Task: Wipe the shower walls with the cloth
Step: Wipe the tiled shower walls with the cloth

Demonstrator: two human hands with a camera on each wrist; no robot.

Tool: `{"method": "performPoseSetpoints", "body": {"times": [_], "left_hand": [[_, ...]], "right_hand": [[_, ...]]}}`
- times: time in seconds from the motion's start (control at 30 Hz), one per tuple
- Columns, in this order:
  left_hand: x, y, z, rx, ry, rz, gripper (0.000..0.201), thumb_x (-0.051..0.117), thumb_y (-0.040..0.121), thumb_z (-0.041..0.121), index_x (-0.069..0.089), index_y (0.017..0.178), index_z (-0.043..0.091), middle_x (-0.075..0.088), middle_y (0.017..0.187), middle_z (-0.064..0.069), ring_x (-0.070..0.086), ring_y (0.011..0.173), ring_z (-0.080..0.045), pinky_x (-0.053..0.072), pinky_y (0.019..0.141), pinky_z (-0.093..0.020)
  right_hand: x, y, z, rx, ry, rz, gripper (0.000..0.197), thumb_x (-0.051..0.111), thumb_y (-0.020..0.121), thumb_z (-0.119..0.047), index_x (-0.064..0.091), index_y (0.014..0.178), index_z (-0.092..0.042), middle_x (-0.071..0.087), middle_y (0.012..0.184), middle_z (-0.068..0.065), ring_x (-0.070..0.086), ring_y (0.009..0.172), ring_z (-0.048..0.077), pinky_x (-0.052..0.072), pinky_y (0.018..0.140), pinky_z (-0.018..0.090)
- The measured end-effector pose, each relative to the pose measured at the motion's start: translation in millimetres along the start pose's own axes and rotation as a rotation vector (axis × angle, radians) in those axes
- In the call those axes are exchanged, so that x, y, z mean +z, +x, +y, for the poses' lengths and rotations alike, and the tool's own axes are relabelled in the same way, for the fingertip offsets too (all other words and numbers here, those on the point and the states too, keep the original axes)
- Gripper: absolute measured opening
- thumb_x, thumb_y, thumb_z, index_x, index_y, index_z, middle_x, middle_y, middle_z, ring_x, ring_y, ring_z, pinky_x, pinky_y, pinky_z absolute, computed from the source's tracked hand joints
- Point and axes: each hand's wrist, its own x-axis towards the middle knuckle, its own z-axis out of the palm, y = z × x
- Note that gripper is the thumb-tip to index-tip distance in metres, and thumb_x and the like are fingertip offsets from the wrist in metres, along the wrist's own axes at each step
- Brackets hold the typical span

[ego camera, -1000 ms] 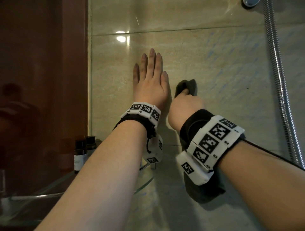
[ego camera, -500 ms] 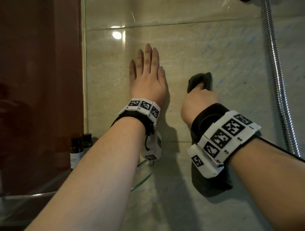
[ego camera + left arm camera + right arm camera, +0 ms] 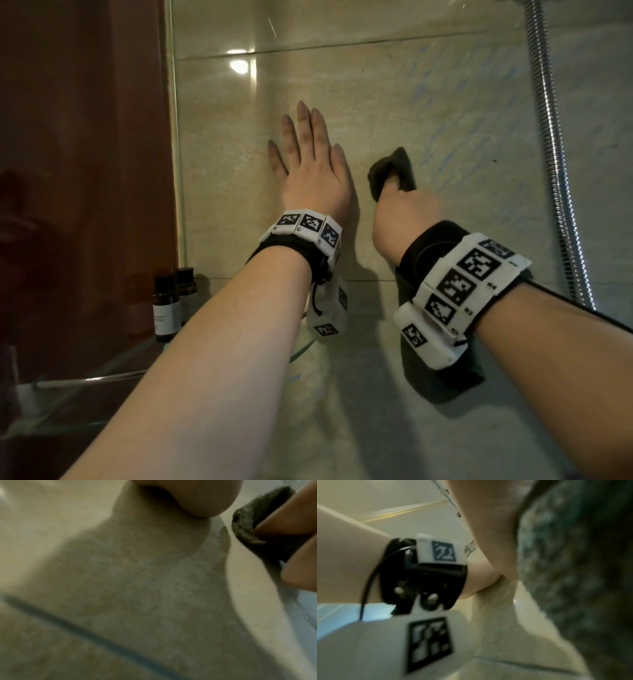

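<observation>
Cloth [image 3: 394, 171] back leftward beside left hand [image 3: 313, 178]

Tiled bathroom shower [image 3: 394, 102], hose [image 3: 551, 137]

head: above, facing wall [image 3: 445, 102] | 2 wrists: close, blurred (all 3 share cloth [image 3: 394, 168])

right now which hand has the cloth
The right hand grips the dark cloth against the tiled wall; the left hand lies flat on the wall, fingers spread, holding nothing.
</observation>
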Motion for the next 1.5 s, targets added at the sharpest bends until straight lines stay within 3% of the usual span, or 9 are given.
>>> {"method": "performPoseSetpoints", "body": {"times": [0.23, 0.4, 0.57, 0.73, 1.0, 1.13, 1.23, 1.5], "left_hand": [[3, -2, -2, 0.008, 0.009, 0.02, 0.057, 0.015, 0.102, 0.033, -0.005, 0.152, 0.014, -0.012, 0.16, -0.002, -0.014, 0.146, -0.022, -0.014, 0.115, -0.043], [6, -2, -2, 0.005, 0.027, 0.047, 0.056, 0.015, 0.102, 0.033, -0.003, 0.152, 0.014, -0.009, 0.16, -0.003, -0.011, 0.147, -0.024, -0.01, 0.117, -0.045], [8, -2, -3, 0.007, 0.032, 0.061, 0.057, 0.014, 0.102, 0.033, -0.002, 0.153, 0.014, -0.008, 0.16, -0.003, -0.01, 0.147, -0.024, -0.009, 0.118, -0.045], [6, -2, -2, 0.008, 0.029, 0.051, 0.056, 0.013, 0.102, 0.033, -0.004, 0.152, 0.015, -0.01, 0.16, -0.002, -0.011, 0.147, -0.023, -0.01, 0.118, -0.045], [8, -4, -2, -0.007, 0.039, 0.073, 0.055, 0.012, 0.102, 0.031, -0.002, 0.153, 0.014, -0.008, 0.16, -0.003, -0.009, 0.147, -0.023, -0.008, 0.118, -0.044], [11, -9, 3, -0.054, 0.038, 0.083, 0.054, 0.012, 0.102, 0.031, -0.003, 0.153, 0.015, -0.007, 0.161, -0.002, -0.008, 0.147, -0.023, -0.008, 0.118, -0.044], [13, -15, 6, -0.078, 0.048, 0.086, 0.054, 0.011, 0.103, 0.031, -0.002, 0.153, 0.015, -0.007, 0.161, -0.002, -0.008, 0.147, -0.023, -0.007, 0.118, -0.044], [12, -17, 5, -0.068, 0.043, 0.076, 0.054, 0.011, 0.102, 0.03, -0.002, 0.153, 0.014, -0.007, 0.161, -0.002, -0.008, 0.147, -0.024, -0.007, 0.118, -0.045]], "right_hand": [[4, -2, 13, 0.106, 0.018, -0.031, 0.06, 0.034, 0.099, -0.009, 0.004, 0.149, 0.003, 0.049, 0.135, 0.02, 0.05, 0.121, 0.034, 0.043, 0.091, 0.039], [26, -11, 4, 0.087, -0.063, -0.126, 0.065, 0.035, 0.099, -0.012, -0.004, 0.145, 0.012, 0.047, 0.137, 0.021, 0.054, 0.118, 0.031, 0.032, 0.073, 0.035], [20, -10, 3, 0.042, -0.021, -0.086, 0.068, 0.04, 0.097, -0.013, -0.002, 0.146, 0.01, 0.046, 0.137, 0.022, 0.052, 0.119, 0.033, 0.042, 0.086, 0.036], [5, 3, 13, 0.069, 0.042, -0.015, 0.064, 0.038, 0.097, -0.013, 0.003, 0.15, -0.002, 0.052, 0.13, 0.022, 0.053, 0.116, 0.036, 0.037, 0.075, 0.038], [25, -12, 23, 0.097, -0.059, -0.073, 0.063, 0.035, 0.099, -0.008, -0.003, 0.148, 0.007, 0.05, 0.136, 0.02, 0.053, 0.118, 0.032, 0.044, 0.088, 0.037], [33, -30, 17, 0.066, -0.147, -0.152, 0.067, 0.039, 0.099, -0.011, -0.003, 0.144, 0.014, 0.049, 0.136, 0.019, 0.056, 0.116, 0.028, 0.045, 0.08, 0.034], [34, -37, 11, 0.05, -0.158, -0.185, 0.069, 0.04, 0.099, -0.013, -0.004, 0.143, 0.015, 0.045, 0.14, 0.019, 0.054, 0.119, 0.029, 0.045, 0.084, 0.035], [9, -24, 33, 0.084, -0.08, -0.118, 0.066, 0.039, 0.099, -0.015, -0.001, 0.149, 0.003, 0.047, 0.137, 0.02, 0.052, 0.119, 0.03, 0.042, 0.089, 0.037]]}}
